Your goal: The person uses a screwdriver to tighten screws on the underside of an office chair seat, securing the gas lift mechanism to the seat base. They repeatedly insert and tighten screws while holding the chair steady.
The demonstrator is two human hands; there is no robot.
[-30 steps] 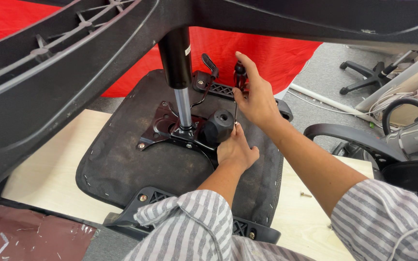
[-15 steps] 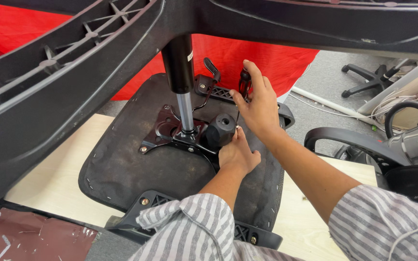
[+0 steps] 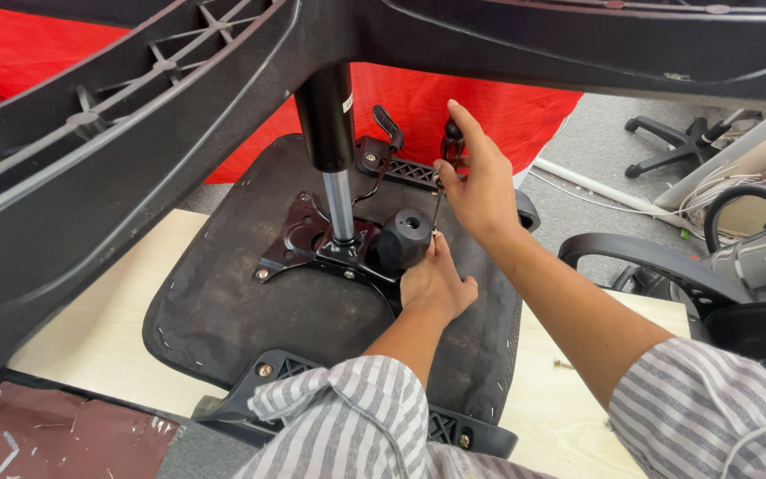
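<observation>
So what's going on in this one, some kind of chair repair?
A person in striped sleeves works on an upturned office chair seat lying on a wooden board. The right hand grips a screwdriver, its thin shaft pointing down toward the metal mechanism plate. The left hand rests beside the black round knob, fingertips near the shaft's tip. The gas cylinder stands upright from the plate.

Upturned seat [image 3: 223, 310] lies mid-frame on desk [image 3: 99, 328]; gas column [image 3: 334, 168] rises from its centre plate [image 3: 299, 244]; knob [image 3: 403, 235] right of column; chair base [image 3: 135, 115] overhead; spare armrest [image 3: 631, 266] at right.
</observation>
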